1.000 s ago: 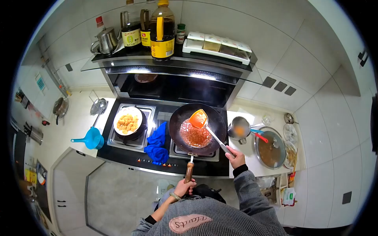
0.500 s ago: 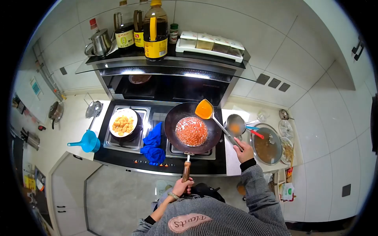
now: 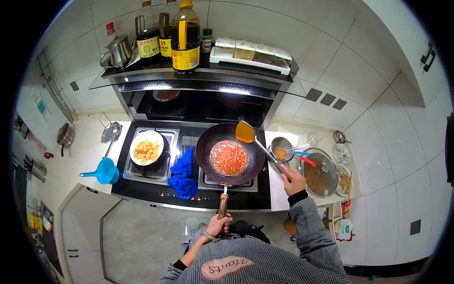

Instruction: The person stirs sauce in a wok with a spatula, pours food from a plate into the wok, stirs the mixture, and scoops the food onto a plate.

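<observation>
On the black glass hob (image 3: pixel 236 201) the round black wok (image 3: pixel 206 158) of red sauce sits right of a crumpled blue cloth (image 3: pixel 182 173), its wooden handle gripped by the left hand (image 3: pixel 218 223), while the right hand (image 3: pixel 293 181) clasps an orange-bowled ladle (image 3: pixel 245 132) above the wok's far rim, a small steel strainer (image 3: pixel 281 150) just right.

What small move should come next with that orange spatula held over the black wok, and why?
Probably lower the orange spatula back into the bubbling red sauce and stir. The right hand holds it raised at the black wok rim, while the left hand grips the wooden handle.
</observation>
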The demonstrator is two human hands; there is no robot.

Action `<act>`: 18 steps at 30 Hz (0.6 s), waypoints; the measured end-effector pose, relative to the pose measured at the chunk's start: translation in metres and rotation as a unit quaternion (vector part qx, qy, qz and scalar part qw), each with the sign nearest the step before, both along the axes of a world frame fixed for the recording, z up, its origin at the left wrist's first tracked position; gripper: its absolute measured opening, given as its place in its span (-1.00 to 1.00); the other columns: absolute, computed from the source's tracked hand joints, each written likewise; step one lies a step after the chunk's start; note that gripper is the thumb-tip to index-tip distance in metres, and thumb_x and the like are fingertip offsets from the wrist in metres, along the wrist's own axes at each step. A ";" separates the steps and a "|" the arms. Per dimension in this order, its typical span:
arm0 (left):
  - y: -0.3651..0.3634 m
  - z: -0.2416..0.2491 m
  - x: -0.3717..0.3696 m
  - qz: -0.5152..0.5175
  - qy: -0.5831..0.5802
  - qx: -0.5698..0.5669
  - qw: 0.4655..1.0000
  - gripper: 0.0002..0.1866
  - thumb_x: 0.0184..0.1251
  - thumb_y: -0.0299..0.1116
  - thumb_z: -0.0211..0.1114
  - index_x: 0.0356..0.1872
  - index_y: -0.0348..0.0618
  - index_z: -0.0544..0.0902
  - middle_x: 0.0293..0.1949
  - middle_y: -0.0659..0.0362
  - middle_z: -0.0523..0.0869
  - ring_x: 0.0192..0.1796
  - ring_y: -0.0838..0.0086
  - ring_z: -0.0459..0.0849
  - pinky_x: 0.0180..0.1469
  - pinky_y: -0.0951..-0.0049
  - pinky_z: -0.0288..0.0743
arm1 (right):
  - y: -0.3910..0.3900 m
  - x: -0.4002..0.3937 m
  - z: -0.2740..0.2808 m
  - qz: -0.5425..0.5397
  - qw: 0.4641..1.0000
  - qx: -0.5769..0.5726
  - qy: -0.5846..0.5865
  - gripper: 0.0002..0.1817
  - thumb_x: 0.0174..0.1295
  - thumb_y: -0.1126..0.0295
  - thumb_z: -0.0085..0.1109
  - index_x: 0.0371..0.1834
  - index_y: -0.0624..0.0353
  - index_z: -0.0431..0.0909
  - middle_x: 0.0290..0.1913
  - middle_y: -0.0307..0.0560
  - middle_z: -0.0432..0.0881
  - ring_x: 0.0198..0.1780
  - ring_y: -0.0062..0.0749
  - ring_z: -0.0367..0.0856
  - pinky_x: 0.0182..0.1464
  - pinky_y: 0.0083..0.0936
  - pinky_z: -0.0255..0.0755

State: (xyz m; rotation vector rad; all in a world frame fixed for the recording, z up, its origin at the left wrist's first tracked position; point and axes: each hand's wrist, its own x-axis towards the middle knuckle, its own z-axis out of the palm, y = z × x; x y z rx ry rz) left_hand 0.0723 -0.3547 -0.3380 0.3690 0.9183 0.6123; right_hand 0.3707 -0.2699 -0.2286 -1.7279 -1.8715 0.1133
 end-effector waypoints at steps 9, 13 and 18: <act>0.000 0.004 -0.001 0.010 -0.003 0.001 1.000 -0.81 0.12 -0.48 0.20 -0.25 -0.15 0.42 -0.64 0.28 0.38 -0.67 0.60 0.36 -0.64 0.56 0.28 | 0.022 -0.015 -0.062 -0.068 0.995 -0.050 -0.044 -0.61 0.00 0.32 0.17 -0.03 -0.03 0.54 -0.41 -0.05 0.50 -0.32 -0.07 0.53 -0.27 -0.27 0.40; 0.000 0.002 0.000 0.005 0.002 0.006 1.000 -0.81 0.12 -0.47 0.21 -0.25 -0.14 0.41 -0.63 0.29 0.38 -0.66 0.61 0.36 -0.63 0.56 0.29 | 0.029 -0.030 -0.083 -0.021 0.975 -0.175 0.132 -0.60 -0.01 0.28 0.16 -0.05 0.07 0.56 -0.27 0.09 0.64 -0.22 -0.10 0.61 -0.14 -0.35 0.44; -0.001 0.003 0.000 0.005 0.004 0.007 1.000 -0.80 0.12 -0.46 0.21 -0.25 -0.13 0.40 -0.63 0.30 0.37 -0.66 0.61 0.36 -0.63 0.57 0.28 | 0.032 -0.041 -0.106 -0.023 0.820 -0.358 0.446 -0.64 0.07 0.43 0.19 0.00 0.13 0.54 -0.53 -0.21 0.58 -0.67 -0.60 0.37 -0.62 -0.61 0.24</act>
